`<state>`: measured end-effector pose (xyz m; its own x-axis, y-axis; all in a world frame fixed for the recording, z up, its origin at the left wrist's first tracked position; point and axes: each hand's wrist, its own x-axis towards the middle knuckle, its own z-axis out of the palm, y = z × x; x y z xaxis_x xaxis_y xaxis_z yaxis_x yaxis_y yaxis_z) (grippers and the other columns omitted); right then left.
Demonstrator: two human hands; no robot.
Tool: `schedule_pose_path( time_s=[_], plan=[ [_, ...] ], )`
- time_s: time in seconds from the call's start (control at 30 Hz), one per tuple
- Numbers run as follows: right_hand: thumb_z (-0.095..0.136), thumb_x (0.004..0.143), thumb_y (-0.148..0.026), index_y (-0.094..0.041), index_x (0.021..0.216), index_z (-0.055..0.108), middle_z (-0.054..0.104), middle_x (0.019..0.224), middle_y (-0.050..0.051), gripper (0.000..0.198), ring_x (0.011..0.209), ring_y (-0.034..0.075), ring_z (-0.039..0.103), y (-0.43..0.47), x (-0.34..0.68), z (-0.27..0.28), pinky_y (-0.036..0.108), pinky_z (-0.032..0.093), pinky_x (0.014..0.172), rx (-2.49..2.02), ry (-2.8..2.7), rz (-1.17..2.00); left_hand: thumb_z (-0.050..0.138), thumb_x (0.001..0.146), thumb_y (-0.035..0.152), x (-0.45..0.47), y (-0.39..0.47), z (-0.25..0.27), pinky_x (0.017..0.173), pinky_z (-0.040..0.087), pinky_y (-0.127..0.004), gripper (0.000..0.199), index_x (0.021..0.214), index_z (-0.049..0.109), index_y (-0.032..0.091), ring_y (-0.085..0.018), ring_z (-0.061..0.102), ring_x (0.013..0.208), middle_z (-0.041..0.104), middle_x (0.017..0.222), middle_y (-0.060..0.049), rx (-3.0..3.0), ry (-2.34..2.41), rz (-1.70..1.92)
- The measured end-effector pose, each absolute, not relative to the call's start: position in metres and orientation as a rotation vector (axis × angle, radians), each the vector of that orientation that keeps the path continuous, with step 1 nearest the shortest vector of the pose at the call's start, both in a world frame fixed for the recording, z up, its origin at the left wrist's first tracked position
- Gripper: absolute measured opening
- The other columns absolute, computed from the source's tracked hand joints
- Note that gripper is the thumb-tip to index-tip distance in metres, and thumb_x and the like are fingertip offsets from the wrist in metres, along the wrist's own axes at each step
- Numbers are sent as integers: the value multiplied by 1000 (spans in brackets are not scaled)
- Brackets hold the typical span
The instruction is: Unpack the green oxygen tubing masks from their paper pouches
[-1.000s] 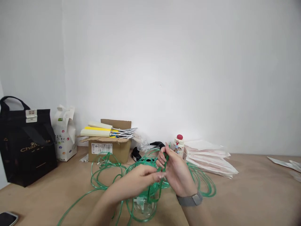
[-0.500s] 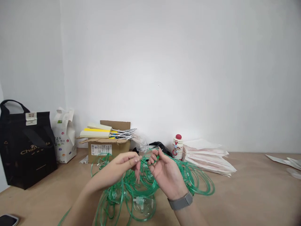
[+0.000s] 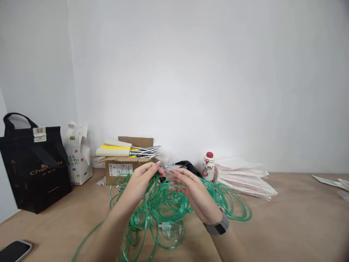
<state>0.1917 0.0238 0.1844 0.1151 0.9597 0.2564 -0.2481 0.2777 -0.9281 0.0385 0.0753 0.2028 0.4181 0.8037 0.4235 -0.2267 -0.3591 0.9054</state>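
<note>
In the middle of the head view, my left hand [image 3: 143, 179] is closed, thumb against fingers. A darker green strap [image 3: 154, 182] hangs from its grip. Facing it, my right hand [image 3: 192, 187] has its thumb and fingertips brought together beside a small, blurred clear piece between the hands. What exactly it pinches is hard to make out. Beneath both hands lies a tangle of green tubing [image 3: 174, 217] with clear oxygen masks among it. One clear mask [image 3: 172, 234] rests at the front of the heap, below my hands.
Behind the tubing stands a cardboard box [image 3: 120, 179] with yellow and cream-handled metal rods. A white bottle with a red lid [image 3: 208, 169] and stacked paper pouches [image 3: 242, 178] are at the back right. Left are a black bag [image 3: 35, 174], a white paper bag [image 3: 79, 160] and a phone [image 3: 16, 251].
My left hand has turned more upright, and a green strap now shows hanging from it. My right hand has turned, its fingers now pointing toward the left hand. The view has shifted slightly.
</note>
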Motion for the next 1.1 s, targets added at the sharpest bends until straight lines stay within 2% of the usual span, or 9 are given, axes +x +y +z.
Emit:
schedule_pose_path(
  time_s=[0.1, 0.2, 0.3, 0.43, 0.53, 0.63, 0.77, 0.9, 1.1],
  plan=[
    [68, 74, -29, -26, 116, 57, 56, 124, 6, 44, 111, 18, 53, 15, 189, 191, 32, 44, 88, -791, -1202, 1075, 59, 77, 38, 42, 77, 201, 95, 37, -28, 21, 79, 68, 20, -21, 49, 115, 60, 119, -5, 1675, 587, 1257],
    [72, 69, -19, -29, 121, 53, 53, 127, 3, 56, 115, 16, 50, 13, 186, 191, 29, 44, 90, -757, -1240, 1124, 57, 79, 39, 43, 74, 202, 105, 28, -32, 22, 81, 69, 21, -22, 36, 128, 43, 138, -4, 1795, 613, 1249],
    [71, 70, -19, -22, 109, 60, 64, 97, 1, 41, 89, 12, 60, 17, 185, 187, 24, 47, 79, -753, -1281, 1202, 57, 79, 40, 44, 72, 200, 103, 31, -35, 23, 83, 69, 21, -23, 36, 128, 45, 137, -5, 1846, 645, 1141],
    [65, 75, -30, -17, 90, 63, 54, 63, -5, 20, 54, 9, 50, 28, 193, 177, 23, 46, 55, -786, -1312, 1331, 50, 81, 48, 44, 78, 196, 99, 35, -33, 33, 75, 65, 20, -23, 47, 118, 58, 122, -5, 1905, 706, 1089],
    [62, 75, -27, -18, 80, 62, 55, 60, -5, 10, 53, 9, 49, 40, 204, 164, 21, 41, 52, -982, -1430, 1201, 41, 84, 54, 40, 83, 193, 101, 32, -37, 42, 73, 63, 20, -25, 48, 115, 62, 110, -6, 2053, 918, 1209],
    [63, 71, -23, -16, 71, 61, 54, 54, -5, 7, 51, 9, 48, 51, 211, 151, 20, 37, 53, -1093, -1535, 1171, 38, 85, 54, 34, 83, 193, 106, 25, -43, 43, 93, 65, 21, -27, 35, 127, 51, 126, -9, 2116, 1142, 1366],
    [62, 72, -33, -17, 79, 65, 46, 53, -7, 17, 48, 7, 40, 51, 211, 150, 20, 34, 51, -1018, -1597, 1297, 39, 86, 52, 29, 74, 199, 109, 23, -38, 56, 128, 48, 16, -23, 27, 134, 34, 144, -11, 2054, 1154, 1452],
    [60, 75, -34, -22, 92, 68, 53, 66, -4, 23, 51, 7, 36, 48, 214, 149, 19, 31, 50, -1150, -2038, 1155, 44, 86, 49, 30, 67, 201, 110, 24, -37, 52, 130, 46, 21, -23, 30, 133, 35, 144, -7, 2018, 1046, 1558],
    [78, 44, -22, -21, 91, 68, 66, 77, 3, 47, 65, 19, 57, 68, 206, 99, 25, 40, 54, -1914, -2254, 484, 44, 88, 40, 38, 70, 194, 107, 31, -38, 47, 132, 36, 23, -22, 36, 130, 39, 140, -10, 1870, 845, 1617]
  ],
)
